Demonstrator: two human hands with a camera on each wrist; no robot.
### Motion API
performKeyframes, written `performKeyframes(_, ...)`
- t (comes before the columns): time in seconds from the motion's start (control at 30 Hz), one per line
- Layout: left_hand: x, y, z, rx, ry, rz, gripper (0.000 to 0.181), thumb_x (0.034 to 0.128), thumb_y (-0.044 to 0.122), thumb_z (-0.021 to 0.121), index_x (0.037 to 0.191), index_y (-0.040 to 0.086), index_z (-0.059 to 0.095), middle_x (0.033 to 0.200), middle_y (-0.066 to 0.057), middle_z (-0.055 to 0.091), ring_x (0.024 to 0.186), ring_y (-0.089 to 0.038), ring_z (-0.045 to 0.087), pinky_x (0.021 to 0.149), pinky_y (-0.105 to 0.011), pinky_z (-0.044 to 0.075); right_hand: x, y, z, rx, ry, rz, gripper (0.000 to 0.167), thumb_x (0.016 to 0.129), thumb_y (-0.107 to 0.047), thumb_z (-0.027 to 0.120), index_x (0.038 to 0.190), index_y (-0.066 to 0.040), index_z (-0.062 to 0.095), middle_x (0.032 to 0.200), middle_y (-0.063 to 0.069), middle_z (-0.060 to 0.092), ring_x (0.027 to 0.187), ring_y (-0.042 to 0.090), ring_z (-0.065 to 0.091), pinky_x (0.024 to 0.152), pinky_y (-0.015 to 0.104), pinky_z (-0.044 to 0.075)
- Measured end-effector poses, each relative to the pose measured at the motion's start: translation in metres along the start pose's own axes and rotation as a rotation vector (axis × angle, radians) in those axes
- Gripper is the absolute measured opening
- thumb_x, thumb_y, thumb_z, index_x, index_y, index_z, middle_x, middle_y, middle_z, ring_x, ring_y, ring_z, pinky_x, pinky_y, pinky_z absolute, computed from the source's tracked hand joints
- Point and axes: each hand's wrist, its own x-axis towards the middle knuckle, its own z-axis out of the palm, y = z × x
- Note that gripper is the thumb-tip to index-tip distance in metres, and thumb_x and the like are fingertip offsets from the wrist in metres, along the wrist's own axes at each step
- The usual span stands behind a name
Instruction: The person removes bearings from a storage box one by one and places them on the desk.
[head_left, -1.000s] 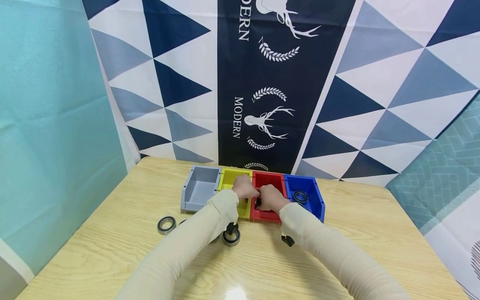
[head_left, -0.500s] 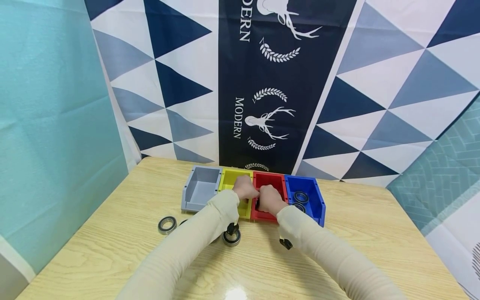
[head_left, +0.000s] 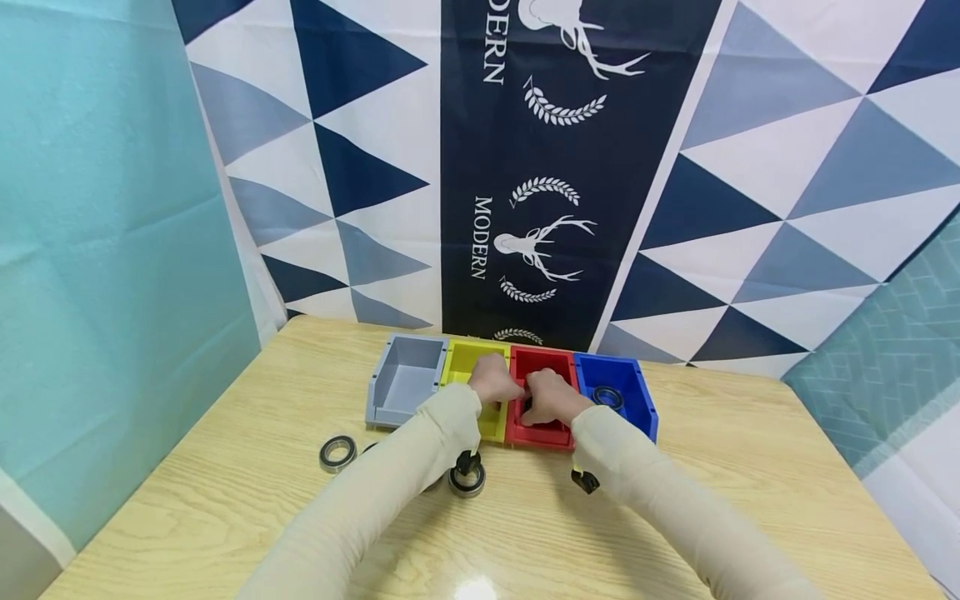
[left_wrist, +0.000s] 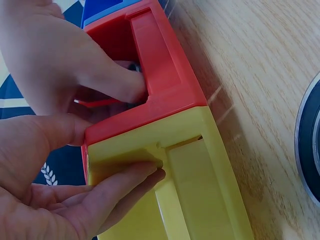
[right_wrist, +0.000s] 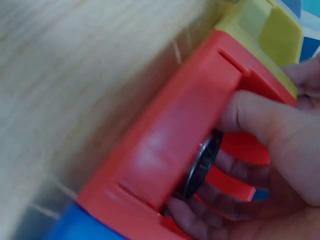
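Note:
My left hand (head_left: 495, 379) pinches the shared wall between the yellow bin (left_wrist: 187, 165) and the red bin (left_wrist: 172, 107). Its thumb lies on the red side, while its fingers reach down inside the yellow bin. My right hand (head_left: 551, 396) reaches into the red bin, fingers curled about a black-sealed ball bearing (right_wrist: 204, 164). That bearing stands on edge close to the bin's front wall in the right wrist view. In the left wrist view, the right thumb covers most of it.
A grey bin (head_left: 380, 414) adjoins on the left, a blue bin (head_left: 641, 404) on the right with a bearing (head_left: 597, 398) inside. More bearings lie on the wooden table (head_left: 525, 542): one at left (head_left: 325, 455), another beneath the left wrist (head_left: 467, 493), others partly hidden by the left sleeve.
The right hand's fingers have spread a little inside the red bin, and its wrist has shifted slightly right. One bearing in the blue bin is now hidden by the sleeve. The left hand keeps its place.

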Motion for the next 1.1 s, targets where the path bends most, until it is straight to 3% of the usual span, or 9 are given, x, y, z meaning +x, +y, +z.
performKeyframes(0.1,-0.002,-0.001,0.0,-0.008,-0.001,-0.001,0.024,0.0767,0.017,0.076,0.089,0.001,0.062,0.066,-0.004,0.055,0.053,-0.014,0.052,0.05,-0.021,0.049,-0.001,0.001,-0.007,-0.067,-0.054,-0.064,0.029,0.075,-0.016,0.077,0.094,-0.006,0.059,0.09,0.009,0.06,0.087,0.023,0.05,0.083,0.038,0.051)
performKeyframes(0.27,-0.003,0.001,-0.002,0.003,-0.012,-0.017,0.025,0.0788,0.016,0.074,0.095,0.0,0.062,0.071,-0.005,0.056,0.054,-0.015,0.053,0.051,-0.02,0.048,-0.007,0.003,-0.016,-0.123,-0.052,-0.119,0.036,0.077,-0.018,0.074,0.105,-0.004,0.056,0.098,0.013,0.057,0.089,0.025,0.051,0.084,0.043,0.052)
performKeyframes(0.5,-0.005,0.0,-0.001,-0.011,-0.023,-0.044,0.023,0.0802,0.014,0.072,0.098,0.002,0.062,0.073,-0.006,0.058,0.058,-0.015,0.053,0.052,-0.02,0.045,-0.024,0.002,-0.012,-0.17,0.074,-0.146,0.045,0.08,-0.025,0.071,0.115,-0.003,0.053,0.107,0.018,0.055,0.092,0.03,0.05,0.083,0.045,0.053)
performKeyframes(0.67,-0.004,0.001,0.0,-0.01,-0.024,-0.03,0.018,0.0804,0.014,0.072,0.092,0.002,0.063,0.07,-0.005,0.056,0.057,-0.015,0.051,0.052,-0.02,0.043,-0.038,0.006,-0.008,-0.164,0.164,-0.208,0.039,0.08,-0.025,0.072,0.11,-0.007,0.054,0.101,0.014,0.053,0.089,0.026,0.047,0.072,0.036,0.051)
performKeyframes(0.8,-0.002,0.001,-0.001,0.001,-0.042,-0.014,0.015,0.0813,0.014,0.071,0.078,0.004,0.061,0.063,-0.003,0.051,0.053,-0.015,0.051,0.05,-0.021,0.044,-0.05,0.008,-0.004,-0.187,0.216,-0.274,0.041,0.08,-0.024,0.072,0.113,-0.007,0.055,0.105,0.016,0.055,0.092,0.027,0.048,0.078,0.04,0.051)
performKeyframes(0.9,-0.001,0.0,-0.002,0.001,-0.053,-0.01,0.022,0.0814,0.014,0.07,0.067,0.006,0.056,0.057,-0.002,0.048,0.05,-0.017,0.055,0.051,-0.023,0.05,-0.058,0.009,-0.001,-0.184,0.238,-0.317,0.045,0.08,-0.024,0.071,0.119,-0.008,0.056,0.113,0.017,0.055,0.099,0.028,0.049,0.086,0.043,0.051)
performKeyframes(1.1,-0.002,-0.001,-0.004,-0.019,-0.066,-0.017,0.027,0.0828,0.015,0.071,0.063,0.007,0.055,0.057,-0.002,0.049,0.053,-0.018,0.061,0.058,-0.026,0.056,-0.072,0.009,0.006,-0.164,0.248,-0.384,0.046,0.079,-0.025,0.075,0.119,-0.01,0.057,0.118,0.016,0.054,0.105,0.028,0.051,0.086,0.042,0.054)
